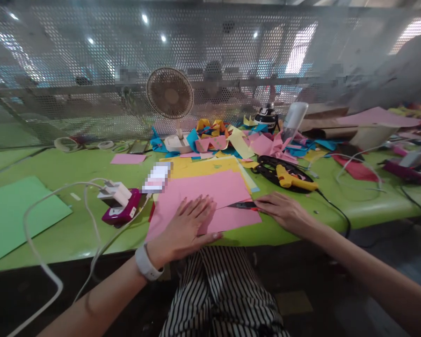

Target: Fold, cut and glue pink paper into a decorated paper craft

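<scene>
My left hand (195,220) lies flat with its fingers stretched out, pressing on a pink paper sheet (210,187) near the table's front edge. A line runs across the sheet from beside those fingers to the dark blades of the scissors (242,205). My right hand (282,210) is closed round the scissors' handle, which shows a little red and is mostly hidden. The blades point left and lie along the line, with a pink strip in front of them. Yellow sheets (189,167) lie under the pink one.
Right of the papers, a yellow glue gun (293,179) rests on a black tray with its cord over the edge. Behind are a fan (170,93) and a heap of coloured scraps (240,142). At left are a phone (157,178), a purple power strip (121,216), white cables and green paper (21,217).
</scene>
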`<action>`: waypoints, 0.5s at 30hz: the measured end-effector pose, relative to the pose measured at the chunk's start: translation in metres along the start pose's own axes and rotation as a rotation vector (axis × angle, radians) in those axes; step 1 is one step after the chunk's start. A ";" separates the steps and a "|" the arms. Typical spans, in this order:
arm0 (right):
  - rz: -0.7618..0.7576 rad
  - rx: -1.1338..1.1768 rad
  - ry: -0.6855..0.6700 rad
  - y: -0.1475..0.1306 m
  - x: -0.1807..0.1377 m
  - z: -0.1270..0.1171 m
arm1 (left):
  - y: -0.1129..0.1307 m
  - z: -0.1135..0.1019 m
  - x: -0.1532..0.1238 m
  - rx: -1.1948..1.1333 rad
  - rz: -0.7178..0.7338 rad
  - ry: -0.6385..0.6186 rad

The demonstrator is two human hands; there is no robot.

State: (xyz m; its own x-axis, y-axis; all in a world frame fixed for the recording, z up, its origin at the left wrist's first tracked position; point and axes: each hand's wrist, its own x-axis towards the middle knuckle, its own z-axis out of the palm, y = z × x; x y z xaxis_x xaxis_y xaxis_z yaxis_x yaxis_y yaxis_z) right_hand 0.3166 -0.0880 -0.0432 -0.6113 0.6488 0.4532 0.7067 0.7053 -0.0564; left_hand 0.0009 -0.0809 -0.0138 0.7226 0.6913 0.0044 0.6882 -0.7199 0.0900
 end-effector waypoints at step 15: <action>-0.039 0.095 -0.065 -0.002 0.007 -0.003 | -0.002 0.005 -0.005 0.031 0.021 -0.004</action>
State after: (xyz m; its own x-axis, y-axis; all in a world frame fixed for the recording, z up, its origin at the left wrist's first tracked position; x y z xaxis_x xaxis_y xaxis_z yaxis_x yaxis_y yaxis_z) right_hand 0.3121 -0.0853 -0.0368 -0.6620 0.6350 0.3982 0.6466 0.7525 -0.1250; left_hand -0.0040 -0.0833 -0.0192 0.7371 0.6757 0.0017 0.6745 -0.7359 0.0588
